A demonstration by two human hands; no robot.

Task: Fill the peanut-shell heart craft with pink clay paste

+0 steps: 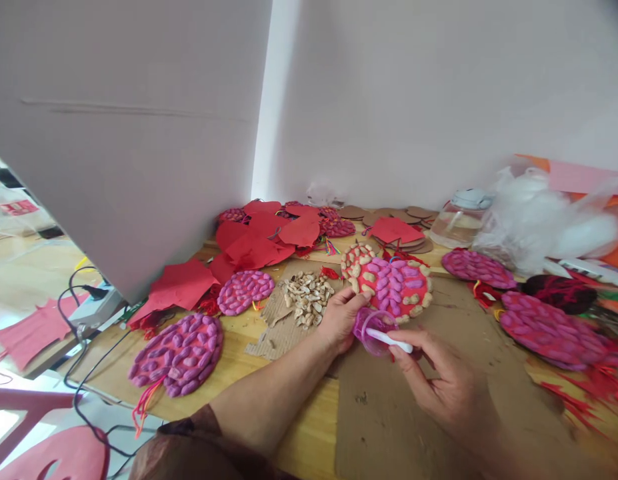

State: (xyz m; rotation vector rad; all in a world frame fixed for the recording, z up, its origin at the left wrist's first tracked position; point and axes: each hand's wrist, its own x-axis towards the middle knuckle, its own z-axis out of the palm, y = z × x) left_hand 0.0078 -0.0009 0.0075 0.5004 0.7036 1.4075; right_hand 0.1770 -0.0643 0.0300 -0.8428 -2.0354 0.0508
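My left hand (340, 318) is closed round a small clear pink-tinted cup (369, 329), held just above the cardboard sheet (389, 413). My right hand (441, 380) pinches a thin white stick (389, 340) whose tip reaches into the cup. Right behind the cup lies a red disc (395, 287) partly covered with pink-painted peanut shells and rimmed with plain ones. A heap of plain peanut shells (307, 298) sits to the left of it.
Finished pink shell discs (181, 355) (245, 291) (551, 330) lie around the wooden table (239, 373). Red paper cutouts (259, 243), cardboard circles (383, 215), a glass jar (459, 223) and a plastic bag (543, 223) crowd the back. Cables (89, 373) hang at the left edge.
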